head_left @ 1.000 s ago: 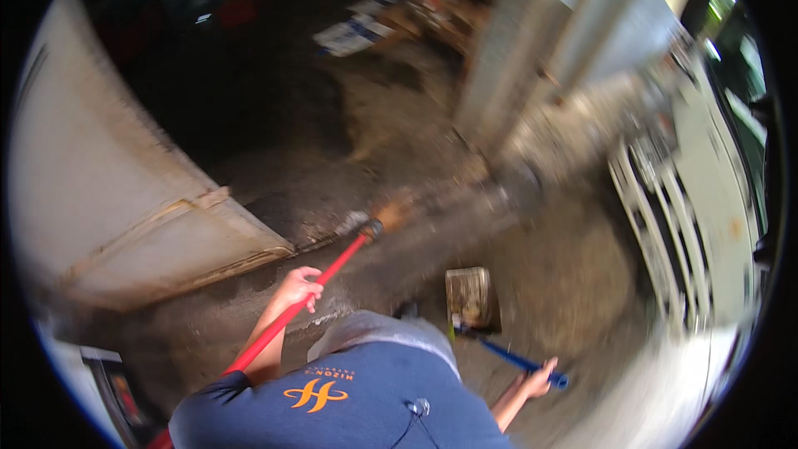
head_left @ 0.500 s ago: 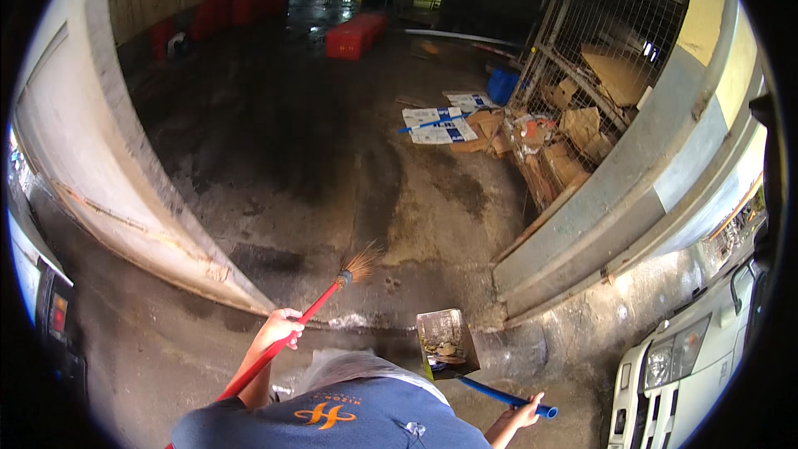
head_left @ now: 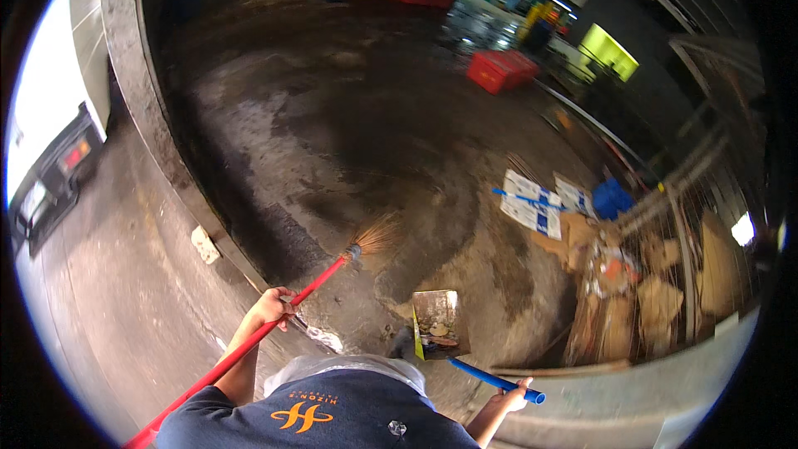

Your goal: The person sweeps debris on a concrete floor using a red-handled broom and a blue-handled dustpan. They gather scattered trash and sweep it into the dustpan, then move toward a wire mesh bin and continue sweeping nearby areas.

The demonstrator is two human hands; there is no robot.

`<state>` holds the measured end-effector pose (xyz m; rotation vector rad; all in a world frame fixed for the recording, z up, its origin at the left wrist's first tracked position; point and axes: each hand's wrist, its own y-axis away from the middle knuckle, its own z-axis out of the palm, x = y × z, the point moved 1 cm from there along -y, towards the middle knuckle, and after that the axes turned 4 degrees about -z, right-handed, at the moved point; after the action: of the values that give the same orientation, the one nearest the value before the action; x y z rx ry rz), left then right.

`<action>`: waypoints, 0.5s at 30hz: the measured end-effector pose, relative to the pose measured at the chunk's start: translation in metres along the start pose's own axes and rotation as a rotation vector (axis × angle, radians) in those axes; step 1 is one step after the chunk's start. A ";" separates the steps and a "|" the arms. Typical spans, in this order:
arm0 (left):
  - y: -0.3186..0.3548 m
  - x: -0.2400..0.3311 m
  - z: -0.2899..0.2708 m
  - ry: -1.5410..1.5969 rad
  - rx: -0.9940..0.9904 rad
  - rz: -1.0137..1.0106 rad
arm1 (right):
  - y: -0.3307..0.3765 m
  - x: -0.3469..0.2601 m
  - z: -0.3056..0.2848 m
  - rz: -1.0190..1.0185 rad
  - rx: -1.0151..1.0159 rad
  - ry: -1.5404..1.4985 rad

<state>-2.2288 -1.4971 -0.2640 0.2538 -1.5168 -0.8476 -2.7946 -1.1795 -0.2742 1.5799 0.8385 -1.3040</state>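
We have our left hand [head_left: 270, 309] clenched partway down the red handle of the broom [head_left: 274, 320], so the straw head fans out on the wet concrete floor [head_left: 332, 141] ahead of us, just beyond the raised kerb [head_left: 158, 141]. Our right hand [head_left: 509, 399] grasps the blue handle of the long dustpan [head_left: 438, 334], whose open metal box rests on the floor just right of the bristles, already holding some scraps. Flattened cardboard [head_left: 615, 283] lies well apart to the right, against a wire fence.
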 end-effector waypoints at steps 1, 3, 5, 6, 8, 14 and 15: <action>-0.013 -0.005 0.005 0.017 0.050 -0.017 | -0.011 0.001 0.039 -0.010 -0.037 0.018; -0.045 -0.019 0.017 0.017 0.155 -0.048 | -0.028 0.012 0.123 -0.088 -0.194 0.025; -0.083 -0.035 0.030 0.062 0.275 -0.124 | -0.039 0.024 0.204 -0.138 -0.277 0.090; -0.102 -0.040 0.037 0.124 0.310 -0.140 | -0.039 0.029 0.245 -0.133 -0.315 0.133; -0.129 -0.049 0.046 0.252 0.382 -0.212 | -0.031 0.028 0.315 -0.030 -0.510 0.082; -0.159 -0.056 0.073 0.349 0.400 -0.273 | 0.025 0.012 0.490 -0.006 -0.665 0.276; -0.165 -0.053 0.075 0.371 0.434 -0.213 | 0.034 0.015 0.516 -0.003 -0.714 0.267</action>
<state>-2.3443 -1.5531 -0.4024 0.8574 -1.3200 -0.5841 -2.9511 -1.6712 -0.3047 1.1735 1.2960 -0.6710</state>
